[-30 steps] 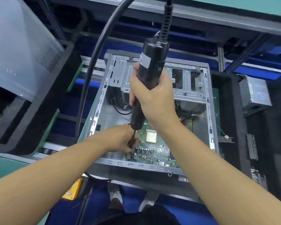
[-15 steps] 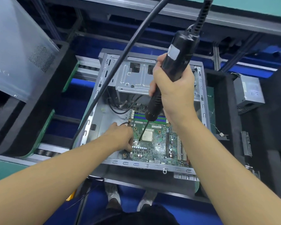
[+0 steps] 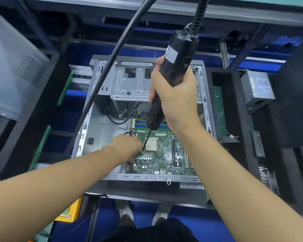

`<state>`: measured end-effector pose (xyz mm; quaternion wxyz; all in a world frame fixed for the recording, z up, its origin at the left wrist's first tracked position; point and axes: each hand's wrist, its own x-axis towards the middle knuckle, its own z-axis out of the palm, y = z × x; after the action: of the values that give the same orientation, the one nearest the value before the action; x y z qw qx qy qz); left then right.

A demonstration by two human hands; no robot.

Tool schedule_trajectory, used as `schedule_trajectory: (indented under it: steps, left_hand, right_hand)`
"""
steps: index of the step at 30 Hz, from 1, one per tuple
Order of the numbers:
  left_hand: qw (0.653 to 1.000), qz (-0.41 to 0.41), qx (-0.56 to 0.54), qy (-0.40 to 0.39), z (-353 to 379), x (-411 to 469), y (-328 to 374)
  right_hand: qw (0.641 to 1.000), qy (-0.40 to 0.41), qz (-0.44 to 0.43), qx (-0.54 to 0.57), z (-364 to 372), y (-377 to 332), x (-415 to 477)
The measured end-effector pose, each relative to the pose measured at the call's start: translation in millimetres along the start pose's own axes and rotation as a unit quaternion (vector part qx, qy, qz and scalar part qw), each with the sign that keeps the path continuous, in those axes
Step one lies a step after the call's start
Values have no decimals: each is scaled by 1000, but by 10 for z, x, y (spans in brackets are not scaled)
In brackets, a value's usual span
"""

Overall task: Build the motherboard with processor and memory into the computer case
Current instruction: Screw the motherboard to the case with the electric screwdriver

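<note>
The open grey computer case [image 3: 147, 177] lies flat with the green motherboard [image 3: 164, 159] inside it. The processor [image 3: 151, 144] sits in its socket, and green and blue memory slots [image 3: 163, 126] lie behind it. My right hand [image 3: 177, 95] grips a black electric screwdriver [image 3: 177, 62], which is tilted. Its thin bit comes down just left of the processor. My left hand [image 3: 125, 145] rests on the board's left edge, fingers curled down beside the bit's tip. What they hold is hidden.
A metal drive cage [image 3: 131, 84] fills the case's far end. A thick black cable [image 3: 112, 58] hangs across the left. A case side panel [image 3: 12, 70] leans at the left. A power supply [image 3: 257, 88] sits in black foam at the right. A yellow box [image 3: 68, 212] hangs below.
My right hand has carried the screwdriver up and to the right, and its bit moved from the board's left edge to beside the processor. My left hand stayed at the board's left edge.
</note>
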<state>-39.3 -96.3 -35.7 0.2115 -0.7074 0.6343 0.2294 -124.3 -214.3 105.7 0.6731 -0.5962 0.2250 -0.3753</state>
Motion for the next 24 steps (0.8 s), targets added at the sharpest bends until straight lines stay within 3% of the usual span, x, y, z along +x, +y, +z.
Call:
schedule_trajectory:
  steps: [7,24]
  left_hand:
    - [993,72,-79,45,161,-29,-148]
    - [991,70,-110,-22,159,47,-141]
  right_hand:
    - [1000,-4,-1,-6,-2,12,15]
    - [1000,6,3,-11,47,13,19]
